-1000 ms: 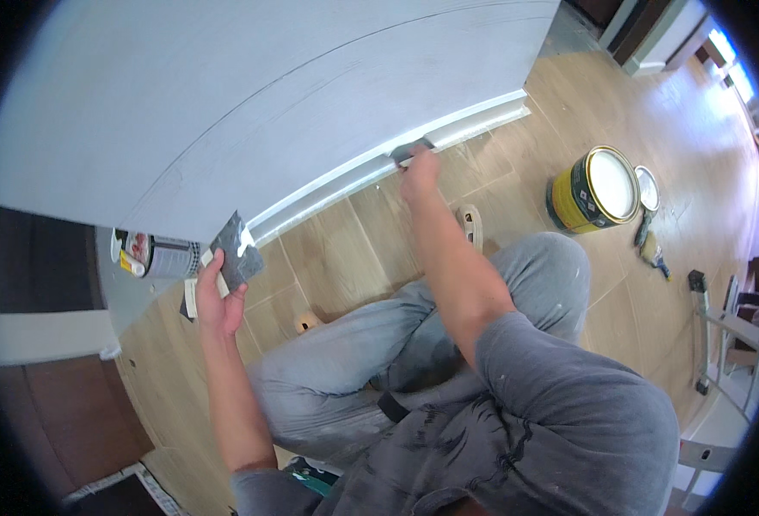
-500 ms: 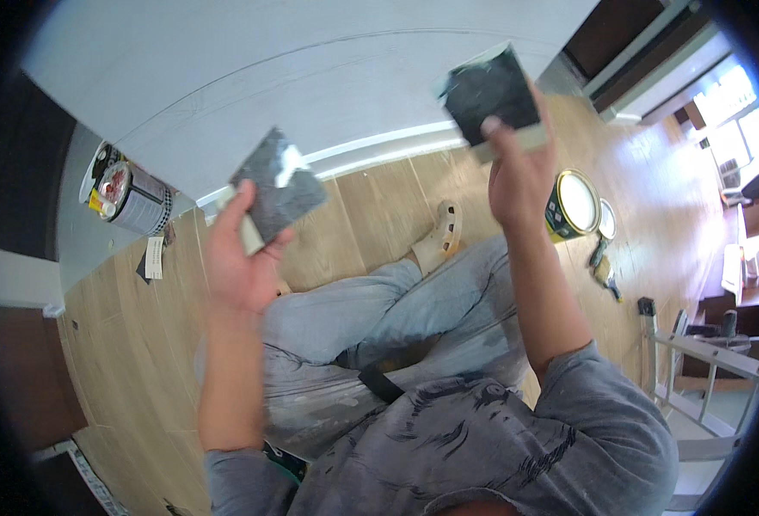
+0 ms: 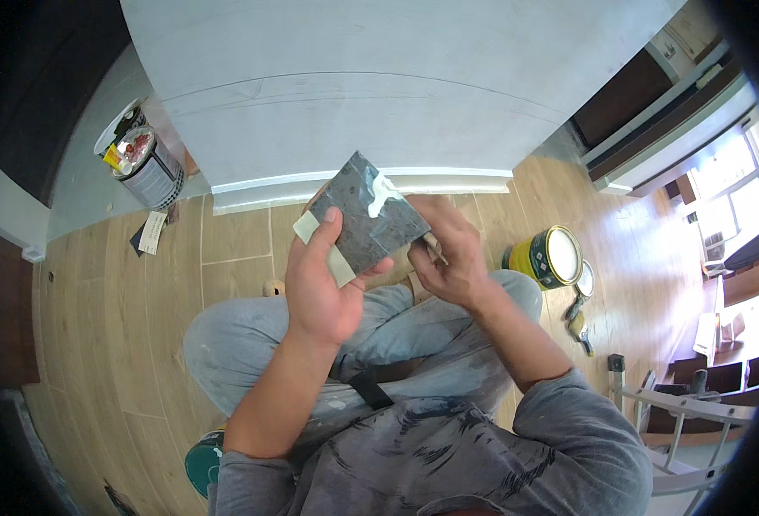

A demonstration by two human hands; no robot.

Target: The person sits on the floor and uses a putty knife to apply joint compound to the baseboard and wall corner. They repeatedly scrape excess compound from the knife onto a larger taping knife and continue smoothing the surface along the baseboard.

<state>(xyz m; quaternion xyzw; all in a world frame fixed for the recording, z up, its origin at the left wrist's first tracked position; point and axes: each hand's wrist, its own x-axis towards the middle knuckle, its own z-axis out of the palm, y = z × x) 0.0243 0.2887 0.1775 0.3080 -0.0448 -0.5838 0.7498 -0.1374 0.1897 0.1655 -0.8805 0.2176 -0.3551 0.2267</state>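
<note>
My left hand [image 3: 319, 292] grips a square, dark grey putty scraper [image 3: 353, 228] by its cream edge, thumb on top. A smear of white putty [image 3: 383, 194] sits on the scraper's upper face, towards its right corner. Just right of it, my right hand [image 3: 455, 254] is closed with fingers curled. A second scraper [image 3: 433, 244] is in that hand; only a bit of its pale edge shows, the rest being hidden behind the hand and the first scraper. Both hands are above my crossed legs, in front of the white wall panel [image 3: 353, 112].
At the right stands an open green and yellow can [image 3: 544, 258] of white material, its lid [image 3: 586, 279] and a brush [image 3: 578, 328] beside it. A grey can [image 3: 154, 176] is at the left, a green tub [image 3: 203, 464] by my left elbow, a metal ladder [image 3: 693, 408] lower right.
Both hands have come together in the middle, the right one moving down and left with its scraper, the left one moving right. The right scraper is now mostly hidden.
</note>
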